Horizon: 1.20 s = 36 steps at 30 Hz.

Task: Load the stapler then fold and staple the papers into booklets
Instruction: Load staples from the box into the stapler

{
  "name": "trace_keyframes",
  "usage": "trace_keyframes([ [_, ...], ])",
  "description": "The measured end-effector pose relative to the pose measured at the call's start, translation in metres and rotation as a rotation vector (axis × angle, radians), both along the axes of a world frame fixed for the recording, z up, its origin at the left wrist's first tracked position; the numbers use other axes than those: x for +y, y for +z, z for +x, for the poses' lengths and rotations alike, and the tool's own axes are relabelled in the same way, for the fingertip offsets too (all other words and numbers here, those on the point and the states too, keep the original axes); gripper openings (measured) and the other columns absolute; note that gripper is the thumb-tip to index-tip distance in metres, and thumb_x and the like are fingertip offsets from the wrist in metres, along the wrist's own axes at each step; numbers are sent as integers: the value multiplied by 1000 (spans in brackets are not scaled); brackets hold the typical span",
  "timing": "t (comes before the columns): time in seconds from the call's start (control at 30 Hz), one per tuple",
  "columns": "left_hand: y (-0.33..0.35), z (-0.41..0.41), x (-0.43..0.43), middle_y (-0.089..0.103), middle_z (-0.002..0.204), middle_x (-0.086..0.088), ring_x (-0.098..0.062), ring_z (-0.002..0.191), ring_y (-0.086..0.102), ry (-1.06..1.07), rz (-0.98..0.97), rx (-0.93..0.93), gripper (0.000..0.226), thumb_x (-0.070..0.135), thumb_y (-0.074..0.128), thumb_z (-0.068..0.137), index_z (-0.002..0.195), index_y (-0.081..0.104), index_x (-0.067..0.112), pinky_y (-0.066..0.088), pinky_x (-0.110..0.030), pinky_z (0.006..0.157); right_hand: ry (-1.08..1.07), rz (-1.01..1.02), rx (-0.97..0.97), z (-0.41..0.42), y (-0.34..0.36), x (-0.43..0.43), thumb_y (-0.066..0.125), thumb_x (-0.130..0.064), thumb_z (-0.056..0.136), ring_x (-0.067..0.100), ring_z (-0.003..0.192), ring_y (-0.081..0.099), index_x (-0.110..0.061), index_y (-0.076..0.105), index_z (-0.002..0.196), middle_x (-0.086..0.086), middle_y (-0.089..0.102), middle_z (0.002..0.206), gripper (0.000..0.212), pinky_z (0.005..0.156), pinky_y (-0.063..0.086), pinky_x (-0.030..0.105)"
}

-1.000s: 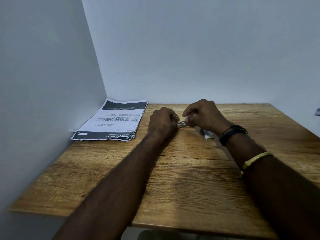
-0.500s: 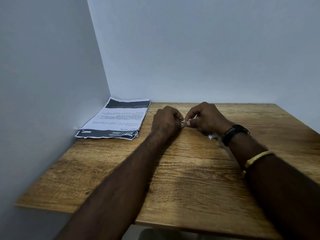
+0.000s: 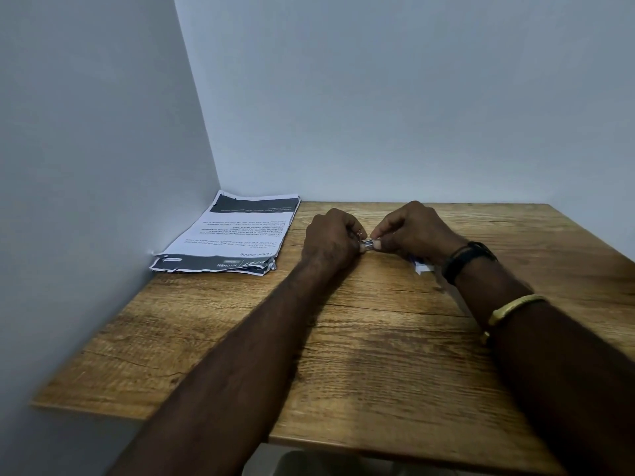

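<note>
I see a wooden table [image 3: 378, 355] set into the corner of two pale grey walls [image 3: 378, 97], its grain running left to right across most of the frame. At the far left of the table, tucked against the side wall, lies a stack of printed papers [image 3: 233, 231], flat, with dark bands at both ends and the text upside down from where I look; its near edge is ragged and slightly fanned. Both forearms reach in from the bottom of the frame and meet near the far middle of the table, well to the right of the papers. The left hand [image 3: 331, 240] is curled closed, and the right hand [image 3: 414, 231] is curled toward it; between them, both pinch a short silvery strip of staples [image 3: 368, 242] with fingertips, just above the tabletop. I cannot tell whether the strip touches the wood. A black band [image 3: 467, 261] wraps the right wrist, and a gold bangle [image 3: 512, 307] sits further up that forearm. Just under the right wrist a small white piece of paper or packaging [image 3: 422, 266] peeks out on the table. I see no stapler in this view.
</note>
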<state>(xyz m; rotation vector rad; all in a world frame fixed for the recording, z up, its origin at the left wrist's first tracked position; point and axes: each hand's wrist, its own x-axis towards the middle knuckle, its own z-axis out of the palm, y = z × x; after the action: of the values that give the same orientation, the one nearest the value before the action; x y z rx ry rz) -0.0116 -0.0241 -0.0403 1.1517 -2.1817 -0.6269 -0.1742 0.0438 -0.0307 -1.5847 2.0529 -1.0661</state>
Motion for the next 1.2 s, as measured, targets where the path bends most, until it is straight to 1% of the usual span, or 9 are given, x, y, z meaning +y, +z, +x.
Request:
trace_keyframes([
  [0.1, 0, 0, -1, 79, 89, 2, -15, 92, 71, -5, 9, 3, 21, 20, 90, 70, 89, 81, 23, 56, -28, 82, 2, 15, 30, -3, -1, 0, 91, -10, 72, 5, 78, 67, -24, 81, 87, -4, 76, 82, 23, 60, 46, 18],
  [0.27, 2, 0, -1, 78, 89, 3, -13, 91, 70, -13, 16, -3, 20, 20, 89, 73, 90, 81, 24, 54, -26, 80, 47, -14, 125, -5, -1, 3, 89, -9, 73, -2, 79, 60, -29, 79, 91, -6, 71, 96, 29, 60, 42, 18],
  [0.4, 1, 0, 0, 78, 87, 3, -13, 90, 71, -6, 13, 1, 18, 19, 88, 74, 90, 81, 23, 53, -25, 79, 84, -28, 245, -2, -1, 3, 87, -13, 77, -4, 65, 55, -31, 82, 86, -17, 66, 79, 20, 58, 38, 17],
  [0.47, 1, 0, 0, 79, 89, 2, -13, 90, 71, -11, 18, 1, 19, 20, 89, 74, 91, 81, 23, 50, -23, 78, 72, -30, 300, -1, -1, 3, 87, -16, 77, -1, 69, 58, -31, 82, 85, -14, 68, 80, 18, 63, 42, 19],
  [0.57, 1, 0, 0, 79, 89, 1, -14, 92, 72, -14, 23, -2, 20, 20, 89, 73, 91, 80, 22, 53, -25, 82, 34, -18, 332, -5, -1, 3, 86, -17, 77, 11, 82, 66, -34, 82, 82, -6, 73, 92, 18, 75, 53, 30],
  [0.67, 2, -1, 0, 79, 91, 0, -15, 94, 72, -15, 31, -8, 20, 20, 89, 74, 92, 80, 21, 55, -27, 86, 20, -21, 332, -9, -2, 7, 86, -14, 76, 12, 84, 68, -33, 82, 81, -7, 75, 89, 20, 78, 56, 33],
  [0.87, 0, -2, 0, 79, 93, 1, -15, 97, 71, -15, 20, -26, 15, 21, 86, 78, 91, 79, 23, 56, -30, 89, -34, -12, 330, -9, 0, 8, 87, -9, 75, 1, 71, 63, -27, 82, 78, -17, 66, 70, 19, 63, 46, 21],
  [1.03, -3, -3, -1, 78, 100, -1, -18, 101, 69, -34, -30, -30, 10, 26, 78, 86, 95, 79, 22, 54, -32, 90, -60, 0, 304, -7, 1, 9, 86, -4, 75, 3, 69, 65, -20, 83, 79, -9, 69, 67, 16, 56, 42, 15],
  [1.2, -3, -4, 2, 78, 105, -2, -18, 102, 69, -47, -53, -1, 14, 24, 73, 91, 103, 79, 19, 50, -27, 89, -79, 2, 295, -9, 3, 10, 87, -5, 74, 0, 62, 62, -17, 82, 76, -8, 69, 64, 13, 55, 42, 15],
])
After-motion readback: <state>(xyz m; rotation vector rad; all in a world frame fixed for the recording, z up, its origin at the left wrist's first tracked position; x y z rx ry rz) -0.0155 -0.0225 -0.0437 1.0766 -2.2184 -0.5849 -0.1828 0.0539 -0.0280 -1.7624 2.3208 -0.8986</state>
